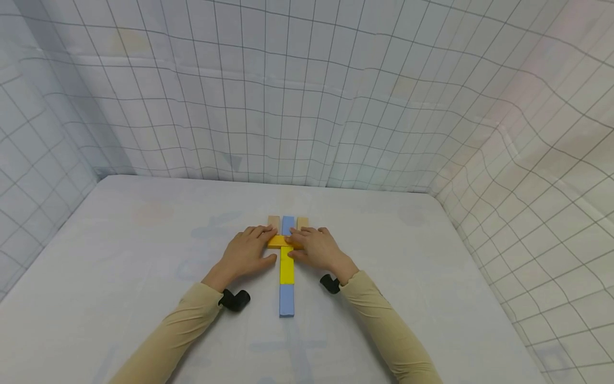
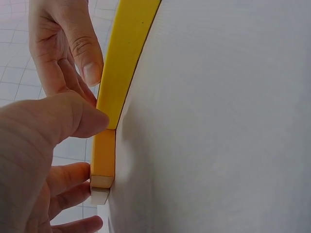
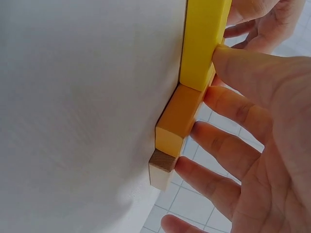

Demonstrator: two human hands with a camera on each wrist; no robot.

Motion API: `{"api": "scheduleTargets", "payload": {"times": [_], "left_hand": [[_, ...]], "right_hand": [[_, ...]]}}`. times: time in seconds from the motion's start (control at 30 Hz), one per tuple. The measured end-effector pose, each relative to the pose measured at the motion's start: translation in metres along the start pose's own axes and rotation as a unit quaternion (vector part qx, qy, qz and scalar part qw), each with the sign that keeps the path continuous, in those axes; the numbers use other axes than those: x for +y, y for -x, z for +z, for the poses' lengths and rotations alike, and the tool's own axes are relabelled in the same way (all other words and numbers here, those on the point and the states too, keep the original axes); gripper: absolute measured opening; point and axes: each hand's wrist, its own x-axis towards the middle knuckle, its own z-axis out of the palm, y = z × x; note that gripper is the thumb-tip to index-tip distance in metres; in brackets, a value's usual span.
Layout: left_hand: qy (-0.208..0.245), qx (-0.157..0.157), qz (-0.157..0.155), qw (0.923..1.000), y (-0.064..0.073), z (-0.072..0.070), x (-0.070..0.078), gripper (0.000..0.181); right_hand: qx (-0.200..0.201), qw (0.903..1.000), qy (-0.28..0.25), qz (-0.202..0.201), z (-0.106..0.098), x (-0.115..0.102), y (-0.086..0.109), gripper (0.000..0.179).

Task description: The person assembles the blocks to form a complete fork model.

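Observation:
Flat blocks lie in a pattern on the white table. An orange block (image 1: 275,241) lies crosswise, with a tan wooden block (image 1: 273,220), a blue block (image 1: 288,223) and another tan block (image 1: 303,221) side by side beyond it. From its near side run a yellow block (image 1: 287,265) and a second blue block (image 1: 287,300) end to end. My left hand (image 1: 247,253) has its fingers at the orange block's left end, thumb apart from the yellow one. My right hand (image 1: 316,248) lies over the orange block's right part, its thumb touching the yellow block (image 3: 204,39).
A white cloth with faint pale prints covers the table (image 1: 144,256). Gridded white curtains (image 1: 288,106) hang along its back and both sides. Black devices (image 1: 235,301) are worn at both wrists, under beige sleeves (image 1: 384,325).

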Motion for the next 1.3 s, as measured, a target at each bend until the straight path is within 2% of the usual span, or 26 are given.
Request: {"api": "scheduleTargets", "payload": {"times": [0.33, 0.6, 0.73, 0.97, 1.3], "left_hand": [[0.005, -0.002, -0.002, 1.0, 0.0, 0.002, -0.001, 0.063], [0.0, 0.012, 0.013, 0.9998, -0.003, -0.002, -0.002, 0.047], [-0.001, 0.014, 0.007, 0.9999, -0.006, -0.004, -0.002, 0.043], [0.015, 0.014, -0.007, 0.9998, -0.012, -0.007, -0.002, 0.035], [0.052, 0.001, -0.007, 0.9986, -0.017, -0.008, -0.007, 0.031]], "right_hand": [[0.008, 0.9999, -0.012, -0.003, 0.002, 0.0, 0.001, 0.043], [0.014, 0.9998, -0.007, -0.009, 0.002, -0.001, 0.001, 0.042], [0.013, 0.9998, -0.01, -0.011, -0.001, -0.001, 0.001, 0.041], [0.003, 0.9999, -0.006, -0.012, -0.003, -0.002, -0.001, 0.041], [-0.02, 0.9997, -0.011, -0.011, -0.007, 0.001, -0.005, 0.044]]}}
